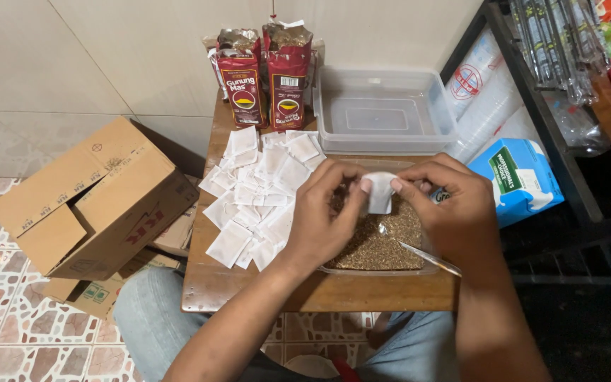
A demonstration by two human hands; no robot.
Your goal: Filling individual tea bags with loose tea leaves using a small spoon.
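Note:
Both hands hold one small white paper pouch above a clear tray of loose brown tea leaves. My left hand pinches the pouch's left edge, and my right hand pinches its right edge. A metal spoon rests in the tea under my right hand. A pile of several flat white pouches lies on the small wooden table just left of my left hand.
Two opened dark red tea packets stand at the table's back edge beside an empty clear plastic tub. A blue and white carton sits to the right. Cardboard boxes lie on the tiled floor at left. A dark shelf rack stands at right.

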